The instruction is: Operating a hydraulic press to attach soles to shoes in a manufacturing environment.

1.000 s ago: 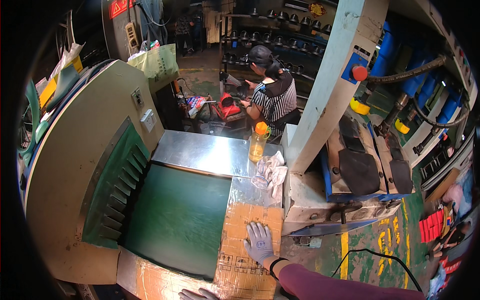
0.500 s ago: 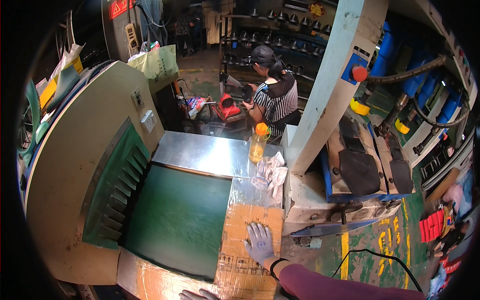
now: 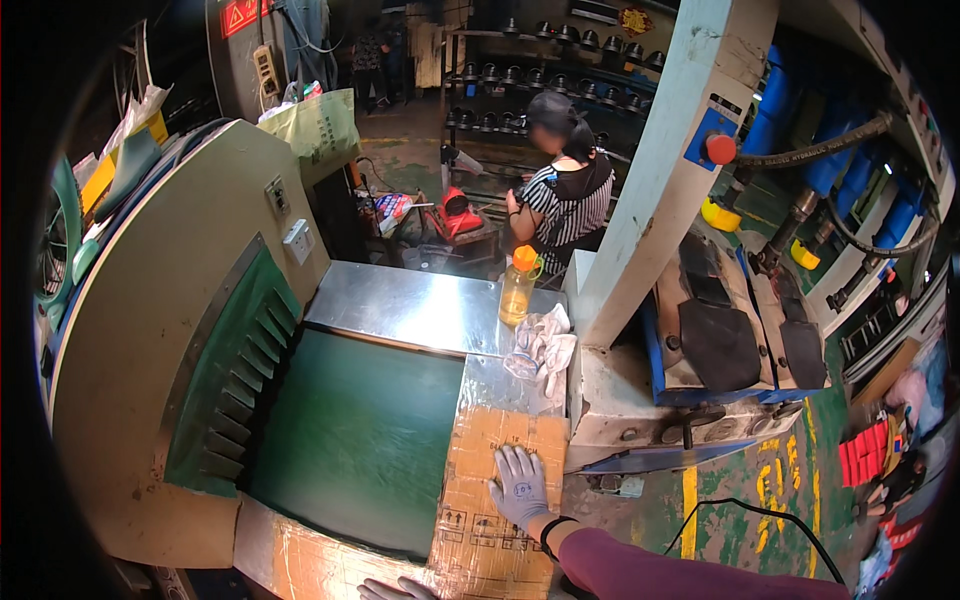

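My right hand, in a grey glove, lies flat on the taped cardboard that covers the right ledge of the machine. Its fingers are stretched out and hold nothing. At the lower edge my left hand, also gloved in grey, rests on the front ledge; only its outstretched fingers show. Between the ledges lies a bare green conveyor belt, which leads to a slit green curtain on the left. A bottle of yellow liquid with an orange cap stands at the far corner, beside crumpled whitish gloves or cloth.
Beyond the metal ledge a person in a striped top sits near a red tool. A pale post with a red button rises at the right, next to a press with dark pads. Shelves hold several dark parts.
The person in the striped top has straightened, shifted slightly right and drawn away from the dark item held before. My two hands have not visibly moved.
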The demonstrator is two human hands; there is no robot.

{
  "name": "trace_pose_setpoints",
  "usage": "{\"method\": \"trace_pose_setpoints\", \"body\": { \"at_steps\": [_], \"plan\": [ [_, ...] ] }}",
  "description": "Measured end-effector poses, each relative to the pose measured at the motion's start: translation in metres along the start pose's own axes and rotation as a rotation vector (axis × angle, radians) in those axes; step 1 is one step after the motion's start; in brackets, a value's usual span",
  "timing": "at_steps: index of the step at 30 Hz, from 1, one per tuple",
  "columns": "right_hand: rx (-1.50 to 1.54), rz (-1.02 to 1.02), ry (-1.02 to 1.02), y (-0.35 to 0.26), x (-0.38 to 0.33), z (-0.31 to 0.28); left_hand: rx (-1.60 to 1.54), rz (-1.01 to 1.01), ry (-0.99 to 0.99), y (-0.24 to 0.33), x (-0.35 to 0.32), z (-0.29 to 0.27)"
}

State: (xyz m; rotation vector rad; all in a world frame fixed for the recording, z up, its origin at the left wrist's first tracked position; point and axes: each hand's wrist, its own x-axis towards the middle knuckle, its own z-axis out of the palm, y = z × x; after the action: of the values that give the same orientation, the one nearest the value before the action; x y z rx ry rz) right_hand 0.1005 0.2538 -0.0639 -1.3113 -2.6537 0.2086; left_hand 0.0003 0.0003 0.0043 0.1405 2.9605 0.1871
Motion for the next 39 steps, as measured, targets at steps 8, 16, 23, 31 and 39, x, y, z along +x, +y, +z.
{"method": "trace_pose_setpoints", "body": {
  "at_steps": [8,16,23,31,39],
  "plan": [
    [0.0,0.001,0.012,0.0,0.0,-0.001,0.004,0.015,0.029,-0.003,0.0,0.006],
    [0.016,-0.019,0.043,0.0,0.0,0.0,-0.006,-0.019,-0.026,-0.002,0.002,0.005],
    [0.011,-0.01,0.036,-0.001,0.0,0.0,0.008,-0.023,-0.04,-0.001,0.002,0.002],
    [0.023,-0.01,0.036,0.0,0.0,0.0,0.022,0.017,0.035,-0.003,0.002,0.007],
    [0.017,-0.012,0.031,0.0,0.001,-0.002,-0.012,0.05,0.093,-0.011,0.004,0.025]
  ]
}}
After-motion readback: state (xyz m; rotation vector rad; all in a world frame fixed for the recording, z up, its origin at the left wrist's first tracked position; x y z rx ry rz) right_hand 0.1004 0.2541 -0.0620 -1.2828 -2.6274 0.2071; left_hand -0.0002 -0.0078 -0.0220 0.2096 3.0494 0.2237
